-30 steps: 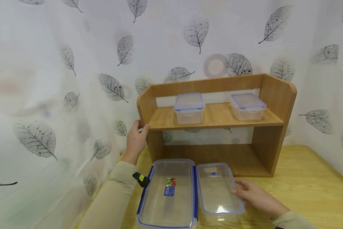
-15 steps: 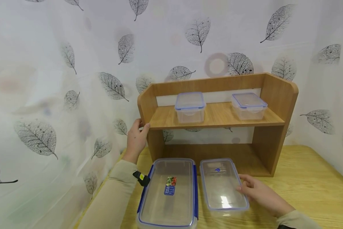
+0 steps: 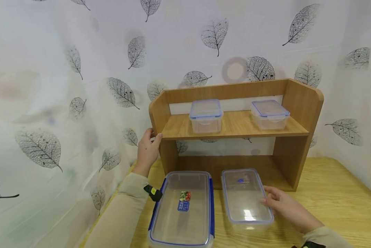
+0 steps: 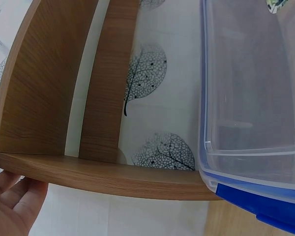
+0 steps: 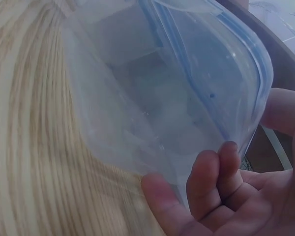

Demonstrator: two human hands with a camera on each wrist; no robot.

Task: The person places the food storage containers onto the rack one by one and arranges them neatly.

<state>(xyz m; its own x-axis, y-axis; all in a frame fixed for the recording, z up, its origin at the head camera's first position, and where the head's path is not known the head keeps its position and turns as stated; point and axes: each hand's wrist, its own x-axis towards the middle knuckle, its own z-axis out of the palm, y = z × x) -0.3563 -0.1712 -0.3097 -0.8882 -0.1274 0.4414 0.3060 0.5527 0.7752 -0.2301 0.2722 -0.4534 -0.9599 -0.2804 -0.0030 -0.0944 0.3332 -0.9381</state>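
My left hand (image 3: 148, 151) grips the left side panel of a wooden desk shelf (image 3: 304, 103), thumb in front and fingers behind. The left wrist view shows that hand (image 4: 14, 209) at the panel's edge. My right hand (image 3: 286, 208) holds the right side of a clear food container (image 3: 245, 199) with a blue-rimmed lid, thumb over the lid's edge. In the right wrist view, fingers (image 5: 204, 179) lie against the container's lower wall (image 5: 118, 113). A larger clear food container (image 3: 183, 225) with dark blue side clips and a label stands to its left.
Two small lidded containers, one left (image 3: 206, 122) and one right (image 3: 272, 119), sit on the upper board. The lower compartment (image 3: 228, 165) opens behind the larger containers. A light wooden table (image 3: 334, 193) lies underneath; a leaf-patterned curtain (image 3: 89, 69) surrounds it.
My right hand has moved the food container rightward and slightly toward the shelf, widening the gap to the larger container. My left hand stays on the side panel.
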